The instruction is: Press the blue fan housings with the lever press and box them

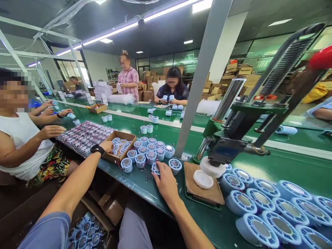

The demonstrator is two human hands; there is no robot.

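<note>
Dark ceiling (pixel 155 38) — strip lights (pixel 166 11) (lit) — pale wall (pixel 97 65)

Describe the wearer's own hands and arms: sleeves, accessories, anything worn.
The left hand is ungloved, with a black watch on a dark band at the wrist; a blue-grey sleeve covers the upper arm, leaving the forearm bare. The right hand is also ungloved, with nothing visible on its wrist; no sleeve shows on that side.

On the bench (pixel 141 185), the carton (pixel 129 149) of rings (pixel 125 148) stood right of the circuit boards (pixel 86 136) and left of the first housing group (pixel 151 154). The press (pixel 224 148) stood right of this group; the second housing group (pixel 289 208) lay right of the press.
</note>
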